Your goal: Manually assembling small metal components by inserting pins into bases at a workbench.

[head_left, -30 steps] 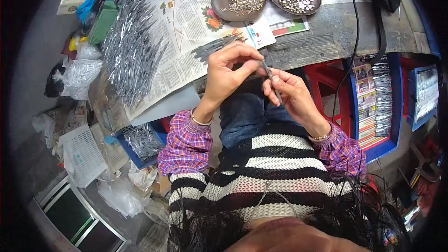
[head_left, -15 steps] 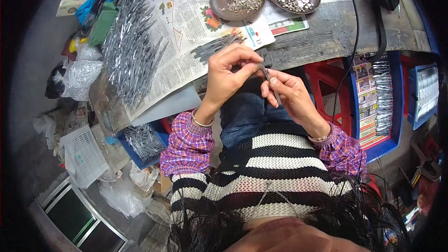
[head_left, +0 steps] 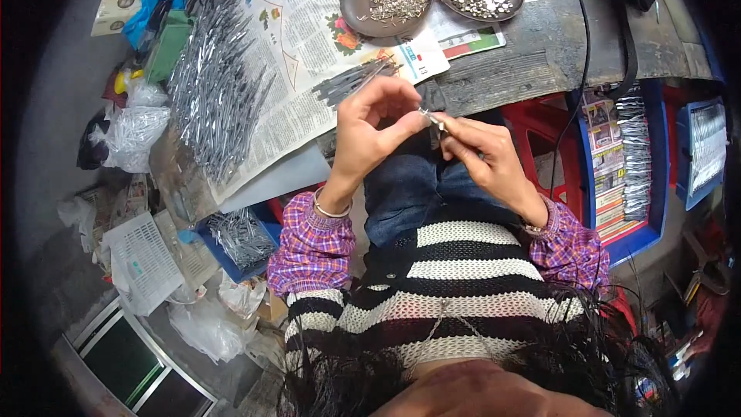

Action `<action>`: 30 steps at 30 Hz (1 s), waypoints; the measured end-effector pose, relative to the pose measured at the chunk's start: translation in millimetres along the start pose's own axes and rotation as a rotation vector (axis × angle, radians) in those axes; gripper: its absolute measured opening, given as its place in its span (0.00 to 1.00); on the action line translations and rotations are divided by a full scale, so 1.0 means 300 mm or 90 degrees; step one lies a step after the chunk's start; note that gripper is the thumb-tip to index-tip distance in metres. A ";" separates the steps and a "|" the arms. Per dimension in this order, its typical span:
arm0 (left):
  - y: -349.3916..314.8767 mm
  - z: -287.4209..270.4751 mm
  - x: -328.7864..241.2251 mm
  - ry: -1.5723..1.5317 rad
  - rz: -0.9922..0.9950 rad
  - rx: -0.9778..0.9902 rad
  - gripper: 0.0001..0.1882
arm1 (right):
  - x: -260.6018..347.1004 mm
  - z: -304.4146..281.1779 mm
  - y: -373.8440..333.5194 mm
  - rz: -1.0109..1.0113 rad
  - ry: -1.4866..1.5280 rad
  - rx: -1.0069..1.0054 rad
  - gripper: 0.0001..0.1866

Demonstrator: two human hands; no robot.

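Table [head_left: 532, 68], 1. Newspaper [head_left: 285, 96] on it, bearing columns of print too small to read; sheets not countable. Blue trays [head_left: 658, 154], 3: one left, two right, all holding metal pieces. Strip piles [head_left: 216, 93], 2, on the newspaper. Dishes [head_left: 353, 1], 2, dark, round: one of pins, one of discs. Hands, 2: right hand [head_left: 488, 153] pinching the part between thumb and fingers; left hand [head_left: 369, 125], thumb tip at it, index arched, pinch cannot be told. Part [head_left: 434, 121], 1, metal, between the hands.
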State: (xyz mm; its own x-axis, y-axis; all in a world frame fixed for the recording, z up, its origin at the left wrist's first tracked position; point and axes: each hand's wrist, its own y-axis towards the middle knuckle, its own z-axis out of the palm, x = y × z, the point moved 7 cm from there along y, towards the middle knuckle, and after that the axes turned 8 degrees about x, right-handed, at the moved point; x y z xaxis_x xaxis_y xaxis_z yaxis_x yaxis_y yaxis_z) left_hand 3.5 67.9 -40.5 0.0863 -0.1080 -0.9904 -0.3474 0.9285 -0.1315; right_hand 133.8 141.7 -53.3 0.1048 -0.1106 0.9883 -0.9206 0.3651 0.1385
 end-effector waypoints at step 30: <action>-0.076 -0.041 0.018 -0.215 0.052 -0.053 0.06 | 0.003 -0.437 0.245 -0.123 -0.714 -0.157 0.18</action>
State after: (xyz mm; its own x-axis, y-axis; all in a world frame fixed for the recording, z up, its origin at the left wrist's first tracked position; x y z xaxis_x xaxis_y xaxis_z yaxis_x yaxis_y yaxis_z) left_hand 0.4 41.9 -43.4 0.3539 0.1017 -0.9297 -0.4395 0.8956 -0.0693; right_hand 115.7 289.5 -33.9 -0.2694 -0.8947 0.3563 -0.8142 0.4092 0.4119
